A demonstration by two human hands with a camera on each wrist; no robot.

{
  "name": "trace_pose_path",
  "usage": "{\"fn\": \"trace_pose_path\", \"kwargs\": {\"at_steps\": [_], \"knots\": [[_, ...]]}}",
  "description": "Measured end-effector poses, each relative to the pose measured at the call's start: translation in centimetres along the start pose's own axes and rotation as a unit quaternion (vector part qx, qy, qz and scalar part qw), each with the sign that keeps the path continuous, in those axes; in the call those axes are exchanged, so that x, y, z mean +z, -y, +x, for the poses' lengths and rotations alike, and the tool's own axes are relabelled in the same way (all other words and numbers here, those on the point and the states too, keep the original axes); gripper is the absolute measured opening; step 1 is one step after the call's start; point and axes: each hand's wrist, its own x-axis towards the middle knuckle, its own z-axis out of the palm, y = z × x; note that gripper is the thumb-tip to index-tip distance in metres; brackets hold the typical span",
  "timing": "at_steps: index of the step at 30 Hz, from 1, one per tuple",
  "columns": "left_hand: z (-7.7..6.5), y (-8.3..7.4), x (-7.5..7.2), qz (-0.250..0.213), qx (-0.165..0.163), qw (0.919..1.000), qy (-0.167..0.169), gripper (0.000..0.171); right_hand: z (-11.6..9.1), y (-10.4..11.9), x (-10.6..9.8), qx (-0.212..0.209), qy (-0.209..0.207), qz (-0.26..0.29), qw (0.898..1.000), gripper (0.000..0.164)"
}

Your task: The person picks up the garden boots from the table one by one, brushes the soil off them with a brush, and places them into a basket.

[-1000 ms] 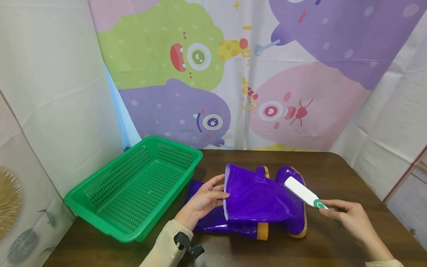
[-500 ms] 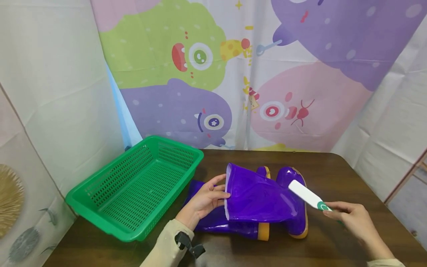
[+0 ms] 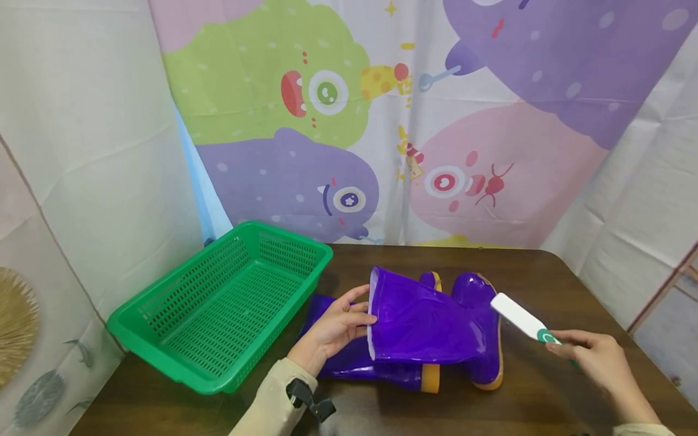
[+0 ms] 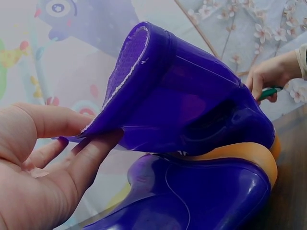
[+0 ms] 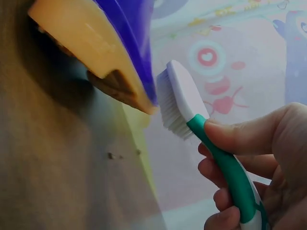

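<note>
Brown table (image 3: 545, 402), arms (image 3: 272, 390) extended forward, left fingers (image 4: 91, 163) pinching purple boot (image 3: 422, 321) by cuff (image 4: 158, 60), right fingers (image 5: 244, 136) curled round brush (image 3: 520, 316)

Draped in cloth on three sides, softly lit.
Backed by a cartoon-creature curtain (image 3: 392, 127), flanked by a pale left sheet (image 3: 103, 121) and pale right sheet (image 3: 649, 212), furnished with a dark wood-grain table (image 3: 537, 275).

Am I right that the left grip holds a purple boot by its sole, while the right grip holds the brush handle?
Not quite: the left grip holds the boot by its top rim, as the left wrist view shows; the right grip does hold the brush handle.
</note>
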Motion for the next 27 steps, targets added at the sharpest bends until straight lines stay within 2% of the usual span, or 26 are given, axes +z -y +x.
{"fn": "trace_pose_path", "kwargs": {"at_steps": [3, 5, 10, 15, 21, 27], "knots": [[0.1, 0.0, 0.0, 0.0, -0.001, 1.0, -0.003, 0.069, 0.6, 0.6, -0.3, -0.025, -0.033, -0.042, 0.998, 0.045], [0.1, 0.1, 0.0, -0.002, -0.003, 1.0, -0.005, 0.07, 1.2, 1.3, -0.5, -0.038, -0.047, -0.05, 0.997, 0.045], [0.1, 0.1, 0.0, -0.007, -0.007, 0.9999, -0.005, 0.07, 2.7, 3.3, 0.0, -0.067, -0.078, -0.036, 0.994, 0.041], [0.1, 0.1, 0.0, -0.008, -0.002, 1.0, 0.005, 0.069, 4.2, 4.9, 1.1, -0.081, -0.076, -0.014, 0.994, 0.04], [0.1, -0.1, 0.1, -0.018, 0.001, 0.9998, 0.009, 0.069, 5.7, 6.1, 2.5, -0.085, -0.08, -0.01, 0.993, 0.038], [0.0, -0.1, 0.1, -0.017, 0.002, 0.9998, 0.009, 0.07, 6.9, 5.9, 3.7, -0.04, -0.073, 0.036, 0.996, 0.04]]}}
